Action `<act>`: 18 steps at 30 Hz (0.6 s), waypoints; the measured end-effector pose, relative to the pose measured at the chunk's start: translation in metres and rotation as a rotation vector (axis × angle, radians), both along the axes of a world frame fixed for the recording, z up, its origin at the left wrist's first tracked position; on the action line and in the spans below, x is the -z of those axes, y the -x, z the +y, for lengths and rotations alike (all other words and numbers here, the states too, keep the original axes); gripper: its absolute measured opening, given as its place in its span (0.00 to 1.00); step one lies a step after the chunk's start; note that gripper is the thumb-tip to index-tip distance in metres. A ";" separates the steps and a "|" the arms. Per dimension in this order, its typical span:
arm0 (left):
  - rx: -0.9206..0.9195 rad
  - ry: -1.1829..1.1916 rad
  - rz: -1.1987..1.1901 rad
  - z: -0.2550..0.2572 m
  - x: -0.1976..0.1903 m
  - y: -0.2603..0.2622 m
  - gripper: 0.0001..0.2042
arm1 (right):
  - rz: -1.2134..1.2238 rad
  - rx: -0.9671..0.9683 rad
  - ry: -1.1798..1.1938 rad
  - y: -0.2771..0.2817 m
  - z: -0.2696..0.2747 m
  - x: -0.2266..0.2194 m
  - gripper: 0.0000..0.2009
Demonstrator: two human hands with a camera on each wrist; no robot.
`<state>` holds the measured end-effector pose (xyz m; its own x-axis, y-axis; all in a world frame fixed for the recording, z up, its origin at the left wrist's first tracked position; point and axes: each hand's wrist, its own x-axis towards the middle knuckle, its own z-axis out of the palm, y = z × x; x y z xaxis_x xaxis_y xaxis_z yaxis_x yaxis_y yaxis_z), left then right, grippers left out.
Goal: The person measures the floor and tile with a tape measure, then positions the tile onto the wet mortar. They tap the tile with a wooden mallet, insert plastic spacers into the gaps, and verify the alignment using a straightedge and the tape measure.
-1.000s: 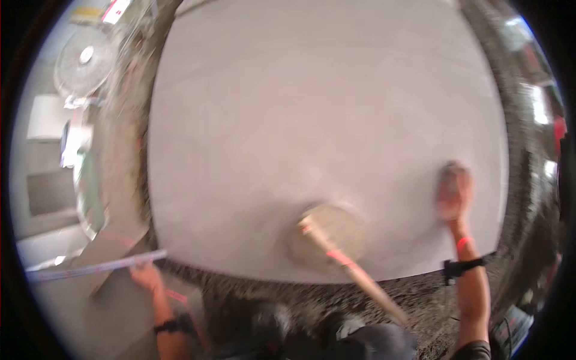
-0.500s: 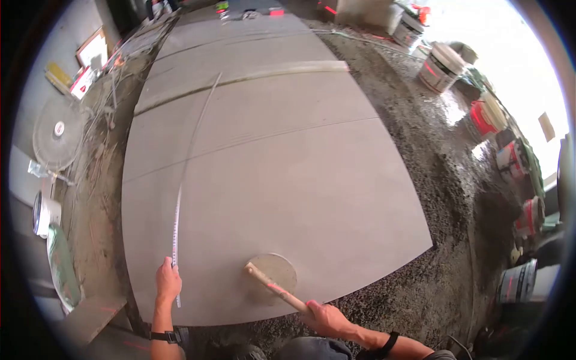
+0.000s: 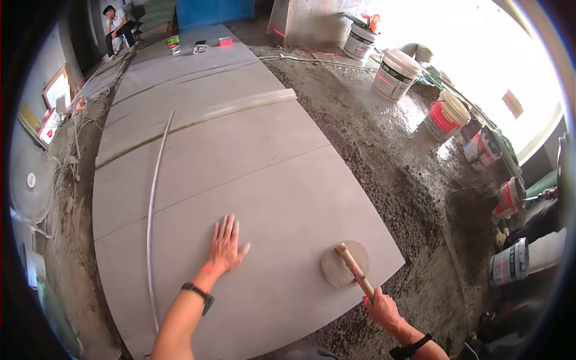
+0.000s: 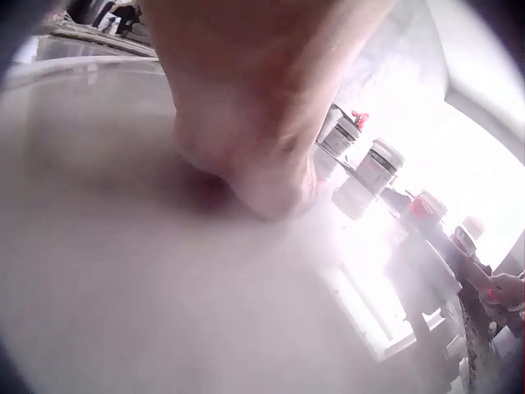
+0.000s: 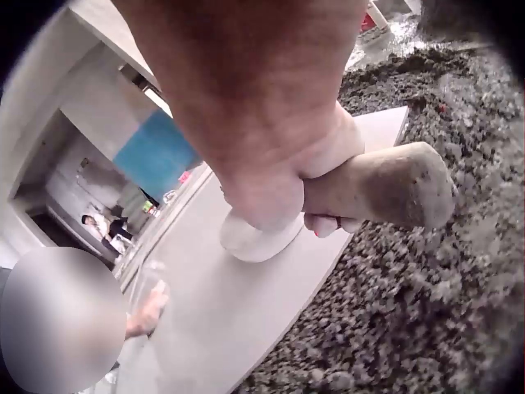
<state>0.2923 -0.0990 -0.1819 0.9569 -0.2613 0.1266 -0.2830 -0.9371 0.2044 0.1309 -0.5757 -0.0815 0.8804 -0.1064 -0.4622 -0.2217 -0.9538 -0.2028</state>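
My left hand (image 3: 227,247) rests on a large grey tile (image 3: 270,198), palm down with its fingers straight. In the left wrist view the underside of that wrist fills the top, and the fingers are mostly hidden. A mallet (image 3: 333,264) with a broad round head and a wooden handle stands near the tile's right corner, its head close over the surface. Around its handle (image 5: 377,185) my right hand (image 3: 385,309) is curled, as the right wrist view also shows. Left of my left hand, a long white measuring strip (image 3: 151,222) lies along the tile.
Rough wet mortar (image 3: 384,186) borders the tile on the right. Several buckets, one a white bucket (image 3: 396,75), line the right side. A raised pale bar (image 3: 240,108) crosses the tiles farther off. Cables and a fan (image 3: 30,180) are at left; a person (image 3: 118,27) sits at the back.
My left hand has let go of the measuring strip and come onto the tile. My right hand has taken the mallet's handle, and the mallet now stands farther right, by the tile's corner.
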 end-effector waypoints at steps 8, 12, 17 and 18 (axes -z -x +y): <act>0.003 0.021 -0.028 -0.110 0.005 -0.219 0.38 | 0.048 0.079 0.054 -0.016 -0.007 0.012 0.21; 0.041 0.016 -0.019 -0.161 0.005 -0.290 0.37 | 0.113 0.156 0.027 -0.020 -0.005 0.008 0.19; 0.180 0.018 0.058 -0.197 -0.009 -0.335 0.34 | 0.070 0.216 -0.072 -0.021 -0.011 0.019 0.12; 0.198 0.047 0.057 -0.197 -0.010 -0.337 0.32 | 0.136 0.222 -0.092 -0.033 -0.010 0.013 0.11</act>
